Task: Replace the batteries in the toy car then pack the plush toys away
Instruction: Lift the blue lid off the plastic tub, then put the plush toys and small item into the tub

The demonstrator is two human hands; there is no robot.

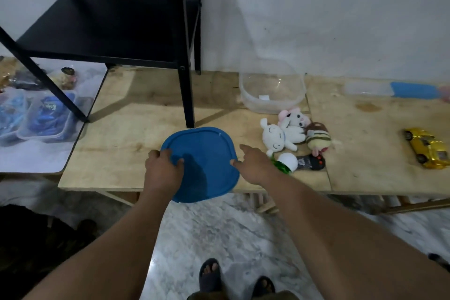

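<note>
Head view: hands (163, 168) gripping rounded blue lid (204, 161).

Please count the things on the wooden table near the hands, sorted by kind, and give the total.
Plush toys: 3
Lid: 1
Clear tub: 1
Toy car: 1
Remote: 1
White ball: 1
Total: 8

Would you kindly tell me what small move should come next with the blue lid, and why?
Probably set the blue lid down on the wooden table and let go. The left hand grips its edge and the right hand touches the other side, while the clear container stands open and empty and the plush toys still lie beside it.
</note>
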